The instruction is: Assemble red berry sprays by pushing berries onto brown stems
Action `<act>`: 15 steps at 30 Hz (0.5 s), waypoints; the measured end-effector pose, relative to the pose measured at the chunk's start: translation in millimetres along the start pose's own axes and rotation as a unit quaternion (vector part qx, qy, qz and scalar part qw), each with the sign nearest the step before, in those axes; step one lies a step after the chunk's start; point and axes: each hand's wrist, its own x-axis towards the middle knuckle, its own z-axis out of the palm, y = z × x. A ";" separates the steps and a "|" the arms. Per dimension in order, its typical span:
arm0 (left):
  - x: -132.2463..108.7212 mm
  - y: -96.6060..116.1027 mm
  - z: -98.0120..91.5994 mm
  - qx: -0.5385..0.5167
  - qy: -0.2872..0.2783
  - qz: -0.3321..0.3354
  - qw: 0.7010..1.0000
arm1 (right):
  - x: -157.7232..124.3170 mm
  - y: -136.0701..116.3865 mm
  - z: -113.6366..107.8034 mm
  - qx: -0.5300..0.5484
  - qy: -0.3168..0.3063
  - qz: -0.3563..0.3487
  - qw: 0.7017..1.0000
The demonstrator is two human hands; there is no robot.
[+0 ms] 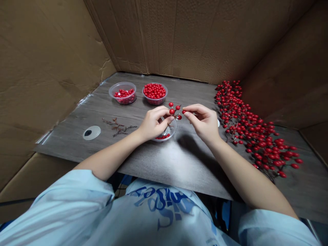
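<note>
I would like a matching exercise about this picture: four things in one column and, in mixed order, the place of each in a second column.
Things:
1. sprig
2. bare stems
3. full tub
4. branch pile

Places:
a. along the right side of the table
b. pinched between the left hand and the right hand
c. at the back, right of the half-full tub
d. lying on the table, left of the left hand

Pairs: 1-b, 2-d, 3-c, 4-a.

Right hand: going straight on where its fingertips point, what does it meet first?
Likely the left hand, just beyond the berry sprig that it and the right hand pinch; depth unclear.
</note>
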 end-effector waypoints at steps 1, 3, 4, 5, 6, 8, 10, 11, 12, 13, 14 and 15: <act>-0.2 0.1 0.1 -0.005 -0.010 -0.007 1.000 | 0.1 -0.8 -0.6 -0.021 0.000 -0.010 1.000; -0.3 0.3 0.3 -0.012 -0.024 -0.016 0.999 | -0.1 -2.0 -0.9 -0.049 0.000 -0.024 0.999; -0.3 0.3 0.5 -0.012 -0.027 -0.016 0.999 | -0.4 -2.1 -0.6 -0.058 0.000 -0.026 0.998; -0.1 0.3 0.5 -0.010 -0.028 -0.013 0.999 | -0.7 -2.0 -0.2 -0.062 -0.001 -0.025 0.998; 0.1 0.3 0.6 -0.007 -0.027 -0.008 1.000 | -1.1 -1.6 0.2 -0.062 -0.002 -0.022 0.998; 0.6 0.3 0.5 -0.002 -0.024 0.001 1.000 | -1.9 -0.4 1.1 -0.058 -0.002 -0.015 0.998; 1.0 0.4 0.1 -0.002 -0.023 0.003 1.000 | -2.6 0.8 1.8 -0.052 -0.001 -0.007 0.999; 1.1 0.4 0.0 -0.004 -0.024 0.003 1.000 | -2.9 1.1 2.1 -0.049 0.000 -0.003 0.999; 1.1 0.3 -0.2 -0.006 -0.025 0.003 1.000 | -3.2 1.3 2.4 -0.045 0.001 0.002 0.999; 1.0 0.3 -0.2 -0.008 -0.027 0.004 1.000 | -3.5 1.3 2.9 -0.040 0.002 0.007 0.999; 0.9 0.2 -0.3 -0.008 -0.029 0.005 1.000 | -3.8 1.2 3.5 -0.035 0.004 0.013 0.999; 0.7 0.0 -0.2 -0.009 -0.032 0.006 0.999 | -4.2 1.0 4.1 -0.029 0.005 0.020 0.999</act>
